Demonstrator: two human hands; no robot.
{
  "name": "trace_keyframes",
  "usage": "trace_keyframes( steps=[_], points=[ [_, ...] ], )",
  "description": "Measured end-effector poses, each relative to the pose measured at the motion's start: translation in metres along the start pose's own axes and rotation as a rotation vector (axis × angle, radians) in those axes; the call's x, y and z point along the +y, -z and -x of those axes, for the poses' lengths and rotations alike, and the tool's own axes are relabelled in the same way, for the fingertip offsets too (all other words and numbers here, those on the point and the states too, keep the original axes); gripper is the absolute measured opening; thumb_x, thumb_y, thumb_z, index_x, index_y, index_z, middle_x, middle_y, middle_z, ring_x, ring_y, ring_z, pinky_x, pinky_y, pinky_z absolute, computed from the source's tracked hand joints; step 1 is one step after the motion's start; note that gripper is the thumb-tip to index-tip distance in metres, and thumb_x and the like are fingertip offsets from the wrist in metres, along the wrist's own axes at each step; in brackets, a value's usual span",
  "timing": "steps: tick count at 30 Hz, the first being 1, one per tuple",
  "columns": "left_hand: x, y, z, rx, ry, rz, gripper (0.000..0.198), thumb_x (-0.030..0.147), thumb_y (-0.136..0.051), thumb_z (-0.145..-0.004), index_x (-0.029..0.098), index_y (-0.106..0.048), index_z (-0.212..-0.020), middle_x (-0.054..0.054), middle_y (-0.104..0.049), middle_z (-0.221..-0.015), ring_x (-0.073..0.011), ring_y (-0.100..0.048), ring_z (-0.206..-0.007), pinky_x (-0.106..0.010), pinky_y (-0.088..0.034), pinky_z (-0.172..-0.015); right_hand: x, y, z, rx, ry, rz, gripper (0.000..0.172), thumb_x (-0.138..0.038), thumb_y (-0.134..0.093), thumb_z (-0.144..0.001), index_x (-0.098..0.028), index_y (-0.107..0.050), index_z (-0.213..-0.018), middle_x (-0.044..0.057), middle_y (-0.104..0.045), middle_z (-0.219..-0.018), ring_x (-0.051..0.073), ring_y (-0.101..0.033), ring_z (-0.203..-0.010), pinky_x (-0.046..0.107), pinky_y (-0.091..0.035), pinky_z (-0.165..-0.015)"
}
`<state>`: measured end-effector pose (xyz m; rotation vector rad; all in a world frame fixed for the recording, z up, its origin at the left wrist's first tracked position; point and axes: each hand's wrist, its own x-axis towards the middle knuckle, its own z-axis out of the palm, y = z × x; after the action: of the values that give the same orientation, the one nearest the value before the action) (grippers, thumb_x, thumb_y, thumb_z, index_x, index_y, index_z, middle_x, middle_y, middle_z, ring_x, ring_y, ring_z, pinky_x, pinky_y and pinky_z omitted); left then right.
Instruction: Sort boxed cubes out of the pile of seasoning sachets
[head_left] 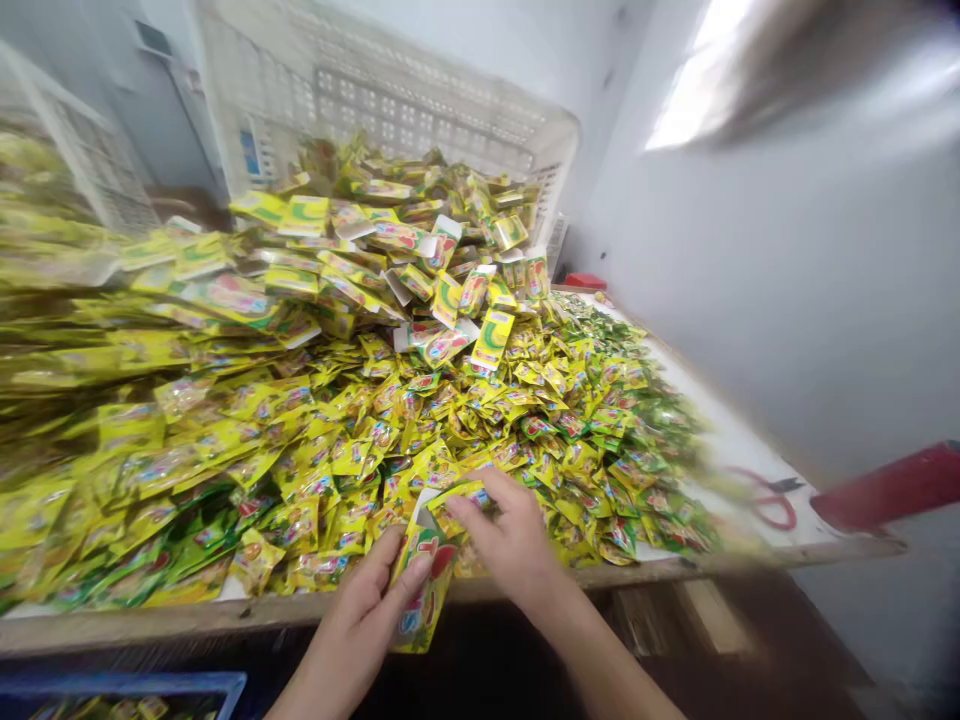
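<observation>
At the bottom centre, the left hand (358,625) grips a yellow carton (424,585) by its open top while the right hand (510,535) pinches a sachet (466,496) at its mouth; filling looks underway, so the sachet needs easing in. Beyond lies the sachet heap (390,420), then a white crate (390,100).

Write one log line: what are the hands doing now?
left hand: holds yellow sachet pack | right hand: on small yellow sachets | pile on wooden table

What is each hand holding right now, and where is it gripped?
Left hand grips a yellow foil pouch by its left edge; right hand pinches its top.
</observation>
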<state>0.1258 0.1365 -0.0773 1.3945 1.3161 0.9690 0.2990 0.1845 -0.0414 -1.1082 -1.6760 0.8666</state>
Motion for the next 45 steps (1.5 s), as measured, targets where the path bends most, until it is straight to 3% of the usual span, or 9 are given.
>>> trace_keyframes(
  steps=[4, 10, 17, 22, 26, 32, 36, 40, 45],
  points=[
    [-0.015, -0.002, 0.008, 0.025, 0.018, 0.002, 0.044, 0.050, -0.057, -0.085, 0.020, -0.060, -0.117, -0.007, -0.068, -0.116, -0.0292, -0.060, -0.112, -0.035, -0.046, -0.096, 0.005, 0.003, 0.005, -0.171, 0.047, 0.157, 0.004, -0.022, -0.064, -0.088, -0.020, -0.067, -0.090, 0.000, -0.064, -0.085, 0.016, -0.057, -0.083, 0.025, -0.041, -0.075],
    [0.003, 0.003, 0.023, -0.065, 0.264, 0.251, 0.052, 0.049, -0.068, -0.078, 0.020, -0.064, -0.120, -0.005, -0.075, -0.089, -0.0287, -0.067, -0.092, -0.035, -0.055, -0.079, -0.001, 0.011, 0.012, -0.310, 0.193, 0.299, 0.012, -0.027, -0.063, -0.090, -0.019, -0.063, -0.099, 0.003, -0.064, -0.092, 0.018, -0.057, -0.088, 0.027, -0.041, -0.078],
    [0.009, -0.008, 0.030, -0.087, 0.379, 0.464, 0.048, 0.052, -0.069, -0.076, 0.020, -0.064, -0.112, 0.000, -0.069, -0.068, -0.0160, -0.061, -0.053, -0.026, -0.053, -0.052, 0.011, -0.005, 0.030, -0.187, 0.154, 0.311, 0.009, -0.022, -0.058, -0.092, -0.018, -0.060, -0.100, 0.005, -0.064, -0.093, 0.018, -0.057, -0.089, 0.028, -0.044, -0.080],
    [0.008, -0.011, 0.033, -0.238, 0.498, 0.498, 0.042, 0.058, -0.065, -0.076, 0.017, -0.063, -0.084, 0.002, -0.057, -0.058, -0.0150, -0.055, -0.047, -0.032, -0.055, -0.045, 0.013, 0.005, 0.030, -0.362, 0.340, 0.326, 0.015, -0.025, -0.058, -0.093, -0.018, -0.063, -0.106, 0.006, -0.064, -0.092, 0.019, -0.056, -0.089, 0.029, -0.044, -0.081],
    [0.000, -0.017, 0.032, -0.201, 0.535, 0.515, 0.042, 0.059, -0.059, -0.081, 0.017, -0.061, -0.086, 0.000, -0.059, -0.059, -0.0156, -0.056, -0.045, -0.032, -0.053, -0.046, 0.014, -0.001, 0.039, -0.311, 0.152, 0.316, 0.012, -0.026, -0.059, -0.092, -0.018, -0.062, -0.100, 0.005, -0.062, -0.092, 0.019, -0.056, -0.087, 0.029, -0.044, -0.078],
    [-0.028, -0.027, 0.037, -0.053, 0.163, 0.224, 0.034, 0.045, -0.067, -0.080, 0.020, -0.066, -0.102, -0.004, -0.071, -0.093, -0.0225, -0.063, -0.089, -0.026, -0.049, -0.078, 0.011, 0.003, 0.047, -0.296, -0.146, 0.080, 0.017, -0.015, -0.055, -0.092, -0.022, -0.061, -0.107, 0.002, -0.063, -0.098, 0.016, -0.058, -0.092, 0.028, -0.045, -0.083],
    [-0.032, -0.030, 0.049, -0.143, 0.225, 0.384, 0.039, 0.043, -0.068, -0.080, 0.024, -0.059, -0.112, -0.001, -0.069, -0.101, -0.0224, -0.061, -0.098, -0.025, -0.047, -0.083, 0.013, 0.007, 0.050, -0.255, -0.203, -0.051, 0.009, -0.015, -0.067, -0.084, -0.021, -0.069, -0.090, -0.002, -0.063, -0.080, 0.014, -0.059, -0.079, 0.026, -0.045, -0.075],
    [-0.033, -0.036, 0.069, -0.078, 0.268, 0.465, 0.031, 0.045, -0.069, -0.078, 0.022, -0.060, -0.097, 0.001, -0.066, -0.086, -0.0191, -0.059, -0.084, -0.024, -0.047, -0.073, 0.014, -0.005, 0.070, -0.320, -0.101, 0.025, 0.008, -0.019, -0.077, -0.076, -0.020, -0.073, -0.069, 0.002, -0.061, -0.092, 0.018, -0.054, -0.097, 0.031, -0.041, -0.089],
    [-0.041, -0.034, 0.094, -0.023, 0.341, 0.482, 0.038, 0.047, -0.068, -0.078, 0.023, -0.056, -0.104, 0.000, -0.066, -0.087, -0.0190, -0.059, -0.084, -0.024, -0.048, -0.073, 0.015, -0.008, 0.098, -0.214, -0.271, -0.169, 0.009, -0.020, -0.065, -0.085, -0.023, -0.073, -0.087, 0.003, -0.063, -0.101, 0.017, -0.057, -0.097, 0.031, -0.044, -0.087]
  ],
)
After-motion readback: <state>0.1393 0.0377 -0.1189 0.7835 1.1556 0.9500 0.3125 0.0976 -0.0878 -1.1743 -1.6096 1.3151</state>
